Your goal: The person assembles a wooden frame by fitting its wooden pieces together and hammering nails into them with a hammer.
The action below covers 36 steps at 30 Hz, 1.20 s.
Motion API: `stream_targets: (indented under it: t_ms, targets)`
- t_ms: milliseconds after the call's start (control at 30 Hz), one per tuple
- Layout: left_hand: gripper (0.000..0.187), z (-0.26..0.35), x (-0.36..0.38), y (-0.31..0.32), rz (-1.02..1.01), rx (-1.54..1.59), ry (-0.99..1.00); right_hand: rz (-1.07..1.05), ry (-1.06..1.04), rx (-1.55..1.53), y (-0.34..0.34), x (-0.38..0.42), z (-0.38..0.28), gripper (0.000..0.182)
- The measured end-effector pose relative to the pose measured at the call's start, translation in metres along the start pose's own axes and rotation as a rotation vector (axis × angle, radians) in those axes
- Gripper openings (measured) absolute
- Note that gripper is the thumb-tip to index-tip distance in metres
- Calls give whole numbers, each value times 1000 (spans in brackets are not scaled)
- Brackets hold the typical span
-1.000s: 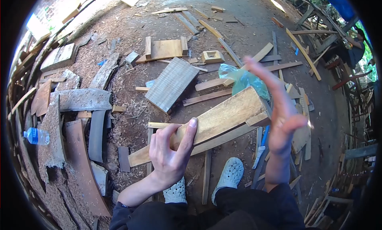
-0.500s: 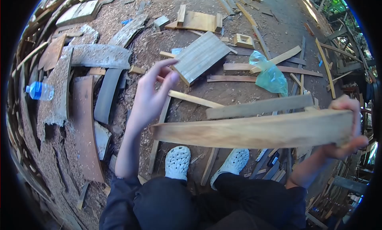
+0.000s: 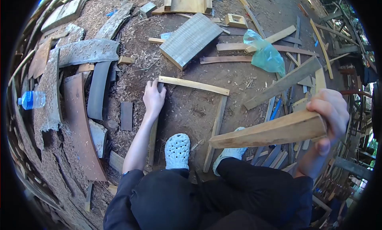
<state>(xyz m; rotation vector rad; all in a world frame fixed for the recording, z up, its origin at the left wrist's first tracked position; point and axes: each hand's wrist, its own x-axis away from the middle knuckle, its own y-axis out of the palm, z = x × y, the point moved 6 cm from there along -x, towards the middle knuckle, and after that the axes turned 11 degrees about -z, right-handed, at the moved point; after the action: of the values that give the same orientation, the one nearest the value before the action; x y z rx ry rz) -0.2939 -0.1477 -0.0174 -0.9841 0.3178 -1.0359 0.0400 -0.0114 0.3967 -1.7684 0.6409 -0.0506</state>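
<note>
My right hand (image 3: 332,112) grips the end of a joined wooden piece (image 3: 270,131), raised above the ground at the right. One thick board of it points left toward my shoe, and a greyer board (image 3: 283,82) slants away behind it. My left hand (image 3: 154,95) reaches down to the far left corner of a three-sided frame of thin strips lying on the ground. Its fingers close round that corner, beside the end of the pale cross strip (image 3: 193,84). The frame's right strip (image 3: 216,133) runs toward my feet.
A thick grey board (image 3: 191,39) lies beyond the frame, with a green plastic bag (image 3: 266,57) to its right. Bark slabs and a reddish plank (image 3: 80,126) lie at left, near a water bottle (image 3: 32,100). My white shoes (image 3: 177,151) are close to the frame.
My left hand has lowered from the air to the frame's corner, its fingers closing there. The joined wooden piece in my right hand has turned and shifted right, uncovering the frame.
</note>
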Motion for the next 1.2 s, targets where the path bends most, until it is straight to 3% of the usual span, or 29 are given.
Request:
stream_targets:
  t_ms: [33, 67, 133, 167, 267, 333, 400, 533, 600, 667, 733, 767, 800, 900, 933, 1000, 1067, 1133, 1200]
  targets:
    - [39, 3, -5, -4, 40, 30, 24, 22, -108, -6, 2, -7, 4, 85]
    - [39, 4, -4, -5, 32, 27, 24, 20, -100, -9, 6, -7, 6, 85]
    - [36, -7, -1, 0, -64, 428, -107, 141, -214, -11, 6, -1, -3, 85]
    - [37, -4, 3, -5, 14, 474, -8, 83, -343, -57, 6, -1, 0, 83]
    - [57, -2, 10, -23, -81, 701, -125, -35, -482, -15, 4, 4, -3, 78]
    - [60, 1, 11, -36, -114, 784, -103, -56, -486, -51, 5, 9, -7, 72]
    - [57, 11, 16, -31, -573, 1114, -228, -25, -446, -6, 5, 16, -9, 75]
    - [46, 45, 34, -59, -515, 1208, -80, 86, -275, 10, 15, 39, 5, 89]
    - [47, 61, 43, -79, -492, 1243, -57, 324, -281, 9, 13, 42, 11, 98]
    - [57, 89, 52, -118, -447, 1306, 95, 364, -176, -24, 13, 54, 22, 97]
    - [67, 103, 62, -148, -390, 1297, 159, 454, -85, -82, 6, 57, 40, 79]
    - [71, 105, 65, -162, -363, 1276, 182, 406, -28, -63, -3, 71, 57, 60]
    - [74, 111, 69, -178, -320, 1273, 219, 417, -28, -55, -3, 72, 58, 60]
    - [73, 115, 85, -227, -130, 1265, 400, 871, 409, -519, -13, 86, 79, 48]
    - [77, 102, 91, -245, -46, 1209, 482, 883, 407, -516, -17, 94, 81, 48]
    - [69, 109, 99, -276, -205, 1241, 766, 924, 499, -437, -27, 117, 94, 52]
    - [60, 133, 113, -311, 38, 1075, 922, 958, 502, -478, -31, 129, 100, 56]
    - [49, 124, 119, -344, 130, 881, 739, 982, 505, -536, -29, 136, 103, 63]
    - [59, 137, 121, -373, 311, 573, 770, 1112, 478, -714, -27, 144, 105, 72]
